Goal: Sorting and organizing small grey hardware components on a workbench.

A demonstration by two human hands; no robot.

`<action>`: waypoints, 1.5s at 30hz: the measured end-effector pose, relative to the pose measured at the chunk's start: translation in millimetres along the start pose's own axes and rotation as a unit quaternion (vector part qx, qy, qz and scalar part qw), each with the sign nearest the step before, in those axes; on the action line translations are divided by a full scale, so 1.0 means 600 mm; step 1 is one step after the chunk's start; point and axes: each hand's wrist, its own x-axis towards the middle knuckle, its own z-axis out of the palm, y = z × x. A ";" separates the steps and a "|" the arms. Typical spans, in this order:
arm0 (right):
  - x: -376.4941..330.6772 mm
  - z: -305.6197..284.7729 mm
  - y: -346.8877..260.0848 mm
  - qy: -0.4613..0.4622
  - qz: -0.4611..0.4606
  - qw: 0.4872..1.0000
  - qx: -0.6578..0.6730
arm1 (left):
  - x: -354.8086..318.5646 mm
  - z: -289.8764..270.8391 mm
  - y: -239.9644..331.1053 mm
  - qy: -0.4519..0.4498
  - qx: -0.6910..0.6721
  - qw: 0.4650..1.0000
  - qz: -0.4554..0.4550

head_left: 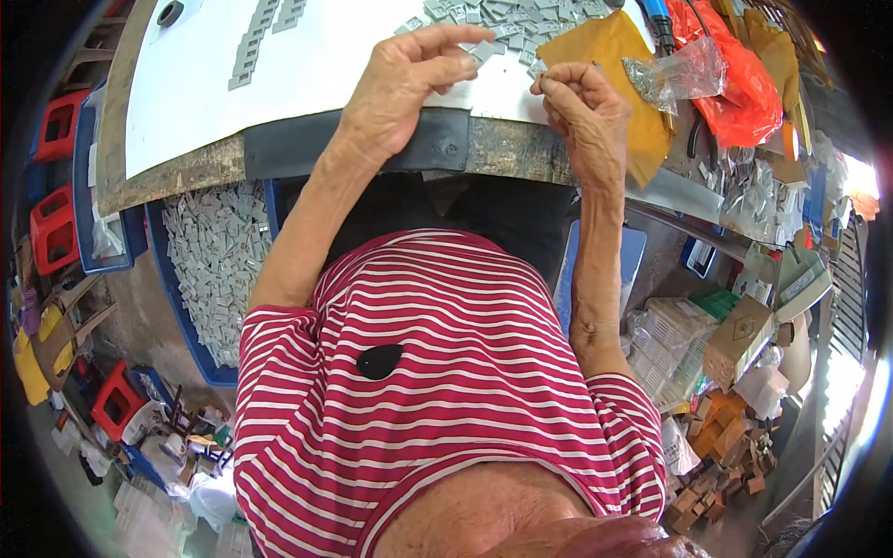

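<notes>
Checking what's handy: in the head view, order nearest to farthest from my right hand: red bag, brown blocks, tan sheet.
1. Tan sheet, beside your right hand
2. Red bag, farther right
3. Brown blocks, lower right

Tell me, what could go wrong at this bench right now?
The left hand pinches a small grey piece by its fingertips; it might slip and get lost among the loose grey pile beside it. The clear plastic bag of small bits lies near the right hand, so a knock might spill it; I can't tell whether it's closed.
</notes>
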 end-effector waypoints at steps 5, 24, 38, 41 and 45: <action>-0.002 0.010 0.003 0.000 -0.010 1.000 -0.005 | -0.005 0.010 -0.012 -0.039 -0.085 0.994 -0.049; -0.016 0.053 0.004 0.000 -0.036 0.999 -0.022 | -0.011 0.014 -0.016 -0.035 -0.015 0.999 -0.036; -0.020 0.050 0.008 0.003 -0.024 1.000 0.018 | -0.019 0.022 -0.015 -0.013 -0.039 0.998 -0.047; -0.022 0.050 0.008 0.004 -0.027 1.000 0.006 | -0.019 0.026 -0.015 0.007 0.009 0.999 -0.036; -0.022 0.055 0.007 0.012 -0.024 1.000 -0.011 | -0.020 0.032 -0.017 0.030 0.000 0.999 -0.016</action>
